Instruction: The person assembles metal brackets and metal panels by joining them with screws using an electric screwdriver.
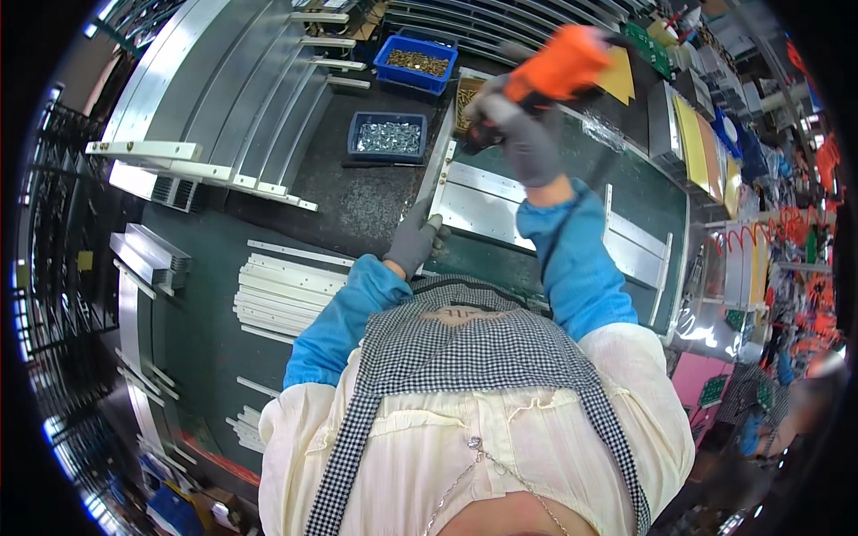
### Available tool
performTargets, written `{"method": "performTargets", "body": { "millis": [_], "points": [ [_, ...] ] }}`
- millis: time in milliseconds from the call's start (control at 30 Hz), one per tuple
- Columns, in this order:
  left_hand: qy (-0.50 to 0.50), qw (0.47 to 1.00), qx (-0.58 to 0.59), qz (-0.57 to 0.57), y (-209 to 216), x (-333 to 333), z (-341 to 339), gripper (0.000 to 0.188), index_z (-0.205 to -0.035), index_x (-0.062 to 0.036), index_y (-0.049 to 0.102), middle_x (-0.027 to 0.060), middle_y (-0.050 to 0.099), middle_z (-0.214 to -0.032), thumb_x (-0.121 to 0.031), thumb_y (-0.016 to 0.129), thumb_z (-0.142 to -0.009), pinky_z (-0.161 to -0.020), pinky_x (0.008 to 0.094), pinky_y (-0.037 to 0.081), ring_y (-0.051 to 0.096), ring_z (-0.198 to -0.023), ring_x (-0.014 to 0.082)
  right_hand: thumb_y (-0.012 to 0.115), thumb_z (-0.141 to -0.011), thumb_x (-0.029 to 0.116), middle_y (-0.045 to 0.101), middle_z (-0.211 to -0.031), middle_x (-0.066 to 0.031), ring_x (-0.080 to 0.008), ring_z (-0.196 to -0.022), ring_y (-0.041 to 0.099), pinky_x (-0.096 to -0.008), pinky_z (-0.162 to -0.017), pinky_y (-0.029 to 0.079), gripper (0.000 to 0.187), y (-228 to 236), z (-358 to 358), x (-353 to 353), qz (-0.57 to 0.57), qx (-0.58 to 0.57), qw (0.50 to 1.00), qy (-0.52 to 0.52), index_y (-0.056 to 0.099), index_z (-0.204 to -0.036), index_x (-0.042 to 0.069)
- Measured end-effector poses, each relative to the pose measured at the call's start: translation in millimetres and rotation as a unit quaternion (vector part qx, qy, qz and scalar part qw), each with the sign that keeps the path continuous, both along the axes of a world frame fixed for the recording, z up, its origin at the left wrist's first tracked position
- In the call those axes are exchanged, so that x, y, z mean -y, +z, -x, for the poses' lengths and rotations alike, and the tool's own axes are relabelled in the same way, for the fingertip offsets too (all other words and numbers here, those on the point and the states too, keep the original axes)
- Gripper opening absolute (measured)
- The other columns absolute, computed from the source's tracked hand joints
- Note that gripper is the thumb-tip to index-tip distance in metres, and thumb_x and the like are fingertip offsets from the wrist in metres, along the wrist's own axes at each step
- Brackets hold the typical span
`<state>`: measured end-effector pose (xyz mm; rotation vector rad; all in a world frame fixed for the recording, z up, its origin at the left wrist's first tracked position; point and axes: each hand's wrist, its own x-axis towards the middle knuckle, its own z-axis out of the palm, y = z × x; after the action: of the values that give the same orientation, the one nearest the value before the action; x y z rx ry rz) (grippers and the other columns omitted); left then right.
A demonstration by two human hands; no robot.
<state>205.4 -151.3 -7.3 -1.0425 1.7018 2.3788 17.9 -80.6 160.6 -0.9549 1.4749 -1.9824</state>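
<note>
**Orange power tool (563, 64) in the right hand (529, 147), silver panel (483, 201) below**

The right hand, gloved in dark grey, is closed around the orange power tool, whose bright body reaches up and to the right of the fist. The left hand (413, 239), also gloved, is at the near left corner of the silver panel, by the lower end of a white strip (441, 165). Its fingers are bent; whether they pinch the edge or merely touch it, I cannot tell. The panel lies between the hands, partly under the right one.

Beyond the left hand sits a dark blue bin (386, 160) of silver small parts, and farther out a brighter blue bin (413, 81) of brass-coloured ones. A large stack of metal panels (201, 80) stands beyond and left of that hand; a pile of white strips (281, 290) lies to its left. Right of the right hand are a second silver panel (636, 250) and a yellow sheet (617, 76).

Blur on the right hand and tool leaves the working tip unclear. The right sleeve (576, 255) covers part of the silver panel's right end, and the checked apron (483, 357) hides the bench's near edge. Far to the right of both hands, another person (773, 406) is blurred.
</note>
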Motion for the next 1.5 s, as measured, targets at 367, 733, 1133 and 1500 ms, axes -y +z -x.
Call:
{"method": "performTargets", "body": {
  "millis": [367, 733, 1133, 1500],
  "points": [
    [0.117, 0.877, -0.087, -0.457, 35.1, 55.1, 52.9, 0.048, -0.143, -0.0063, 0.033, 0.0222, 0.053, -0.119, 0.001, 0.043, -0.097, -0.050, 0.0146, 0.043, 0.047, -0.066, 0.0055, 0.060, -0.088, 0.032, 0.059, -0.090, -0.0087, -0.0227, -0.084, 0.058, -0.0435, -0.091, 0.045, 0.036, 33.7, -7.7, -211.0, 0.285, 0.007, 0.932, -0.225, 0.060, -0.101, -0.001],
    [0.116, 0.786, -0.022, -0.607, 60.4, 57.1, 71.3, 0.035, -0.130, 0.0109, 0.036, 0.0197, 0.058, -0.108, -0.002, 0.041, -0.098, -0.045, 0.0179, 0.045, 0.048, -0.056, 0.0053, 0.067, -0.085, 0.034, 0.063, -0.086, -0.0109, -0.0242, -0.085, 0.062, -0.0428, -0.091, 0.048, 0.040, -3.8, -8.8, -327.6, 0.305, 0.023, 0.895, -0.324, 0.063, -0.097, -0.003],
    [0.165, 0.851, -0.054, -0.495, 62.4, 49.6, 62.6, 0.046, -0.137, 0.0097, 0.035, 0.0287, 0.053, -0.127, 0.000, 0.043, -0.092, -0.050, 0.0190, 0.050, 0.052, -0.063, 0.0076, 0.068, -0.085, 0.037, 0.063, -0.086, -0.0111, -0.0241, -0.086, 0.061, -0.0411, -0.092, 0.047, 0.040, -19.2, 22.3, -368.6, 0.314, 0.091, 0.894, -0.308, 0.063, -0.095, -0.002],
    [-0.024, 0.991, 0.114, 0.060, 8.2, -20.8, 6.1, 0.054, -0.130, 0.0013, 0.049, 0.0104, 0.064, -0.091, 0.003, 0.050, -0.076, -0.056, 0.0246, 0.047, 0.056, -0.067, 0.0123, 0.063, -0.091, 0.027, 0.067, -0.091, -0.0136, -0.0245, -0.083, 0.063, -0.0485, -0.088, 0.052, 0.055, -58.7, 54.4, -387.2, 0.306, 0.172, 0.859, -0.372, 0.042, -0.138, 0.008]
  ]
}}
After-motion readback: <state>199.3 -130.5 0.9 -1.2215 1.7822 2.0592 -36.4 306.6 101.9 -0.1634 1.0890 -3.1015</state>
